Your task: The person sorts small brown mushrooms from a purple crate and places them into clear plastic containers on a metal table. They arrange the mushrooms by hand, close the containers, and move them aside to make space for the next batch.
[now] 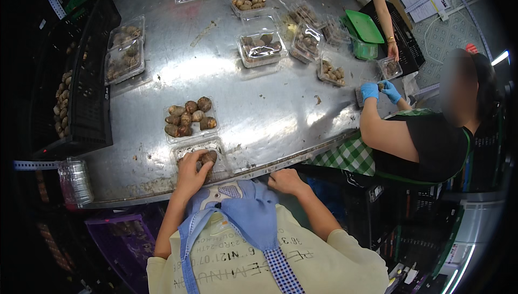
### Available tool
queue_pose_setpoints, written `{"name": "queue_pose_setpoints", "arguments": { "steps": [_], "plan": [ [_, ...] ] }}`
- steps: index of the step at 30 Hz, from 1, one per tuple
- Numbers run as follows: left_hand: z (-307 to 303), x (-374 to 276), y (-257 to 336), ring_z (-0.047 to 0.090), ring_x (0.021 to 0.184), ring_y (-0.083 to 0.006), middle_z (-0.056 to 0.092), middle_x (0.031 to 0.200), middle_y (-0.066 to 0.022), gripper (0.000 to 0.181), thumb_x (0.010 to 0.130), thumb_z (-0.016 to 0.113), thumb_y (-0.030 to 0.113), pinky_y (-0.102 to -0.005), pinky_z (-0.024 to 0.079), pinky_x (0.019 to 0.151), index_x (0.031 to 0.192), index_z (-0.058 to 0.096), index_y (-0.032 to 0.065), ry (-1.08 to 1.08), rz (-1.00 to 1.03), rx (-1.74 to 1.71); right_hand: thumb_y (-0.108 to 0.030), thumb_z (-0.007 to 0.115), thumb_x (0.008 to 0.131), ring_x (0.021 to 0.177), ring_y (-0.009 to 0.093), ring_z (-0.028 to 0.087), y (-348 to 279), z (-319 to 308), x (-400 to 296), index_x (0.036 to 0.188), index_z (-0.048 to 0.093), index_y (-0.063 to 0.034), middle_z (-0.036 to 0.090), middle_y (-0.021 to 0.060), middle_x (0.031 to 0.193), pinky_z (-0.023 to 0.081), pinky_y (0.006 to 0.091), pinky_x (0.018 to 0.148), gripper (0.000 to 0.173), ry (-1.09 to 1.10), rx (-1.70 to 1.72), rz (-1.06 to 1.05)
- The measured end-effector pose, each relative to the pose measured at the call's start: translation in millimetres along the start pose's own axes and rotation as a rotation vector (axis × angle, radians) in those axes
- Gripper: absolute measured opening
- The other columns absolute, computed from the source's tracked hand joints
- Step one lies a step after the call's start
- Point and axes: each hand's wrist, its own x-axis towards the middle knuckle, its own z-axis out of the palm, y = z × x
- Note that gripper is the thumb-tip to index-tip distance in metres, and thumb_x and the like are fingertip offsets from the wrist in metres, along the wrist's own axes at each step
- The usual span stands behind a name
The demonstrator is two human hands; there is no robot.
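Note:
My left hand point(193, 169) reaches into the near half of a clear plastic clamshell box point(221, 160), thumb and fingers around a brown taro corm point(209, 156). Part of what lies under the palm is hidden. Just beyond, several taro corms point(185, 119) sit in a loose cluster on the clear plastic far half point(197, 132), which lies flat on the metal table. My right hand point(286, 181) is curled at the table's front edge, beside my blue apron point(251, 213). Nothing shows in its fingers.
Closed boxes of corms point(124, 61) stand at the left beside a black crate point(91, 91). Stacked clear boxes point(75, 182) stand at the left corner. Filled boxes point(261, 49) spread over the far side. A co-worker's blue-gloved hands point(370, 91) work at the right.

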Motion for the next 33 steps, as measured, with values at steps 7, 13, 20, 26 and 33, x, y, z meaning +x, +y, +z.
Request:
{"name": "queue_pose_setpoints", "arguments": {
  "steps": [7, 13, 20, 26, 33],
  "plan": [
    [-14.9, -4.3, 28.3, 0.06, 0.099, -0.021, 0.057, 0.113, -0.0127, 0.046, 0.094, 0.053, 0.016, -0.0341, 0.051, 0.085, 0.137, 0.036, 0.0072, -0.007, -0.274, -1.09, -0.019, 0.064, 0.074, 0.092, 0.03, 0.063, 19.8, -4.4, -1.4, 0.1, 0.065, -0.0121, 0.067, 0.011, 0.096, 0.05, 0.0415, 0.077, 0.026, -0.099, -0.066, -0.09],
    [-12.6, -11.2, 32.9, 0.061, 0.102, -0.0271, 0.059, 0.112, -0.0154, 0.038, 0.098, 0.044, 0.017, -0.0351, 0.052, 0.086, 0.132, 0.04, 0.0, -0.188, -0.24, -1.438, -0.025, 0.059, 0.086, 0.077, 0.037, 0.061, -47.5, -71.4, -2.6, 0.088, 0.063, -0.0013, 0.063, 0.0186, 0.082, 0.047, 0.0413, 0.068, 0.024, 0.256, 0.311, -0.131],
    [1.5, -16.7, 26.1, 0.063, 0.094, -0.0221, 0.062, 0.109, -0.0129, 0.032, 0.099, 0.045, 0.023, -0.0319, 0.052, 0.078, 0.121, 0.048, 0.0011, -0.225, -0.304, -1.499, -0.018, 0.06, 0.088, 0.062, 0.02, 0.058, -104.3, -86.2, 18.4, 0.087, 0.058, 0.0021, 0.059, 0.0124, 0.069, 0.045, 0.0303, 0.058, 0.02, 0.396, 0.621, -0.411],
    [8.4, -20.5, 26.8, 0.061, 0.093, -0.0152, 0.061, 0.106, -0.0075, 0.026, 0.098, 0.047, 0.025, -0.0282, 0.05, 0.077, 0.116, 0.05, 0.0064, -0.134, -0.316, -1.309, -0.024, 0.059, 0.085, 0.056, 0.032, 0.057, -130.6, -83.9, 29.8, 0.075, 0.052, -0.0015, 0.055, 0.0161, 0.062, 0.044, 0.0384, 0.051, 0.026, 0.464, 0.45, -0.537],
    [4.2, -17.5, 45.5, 0.06, 0.092, -0.0133, 0.062, 0.103, -0.0058, 0.034, 0.086, 0.065, 0.01, -0.0254, 0.05, 0.079, 0.115, 0.049, 0.0055, 0.142, -0.206, -0.982, -0.02, 0.053, 0.088, 0.057, 0.037, 0.055, -133.0, -80.5, 31.5, 0.08, 0.053, -0.0024, 0.055, 0.0184, 0.063, 0.043, 0.0419, 0.053, 0.019, 0.41, 0.529, -0.49]
  ]
}}
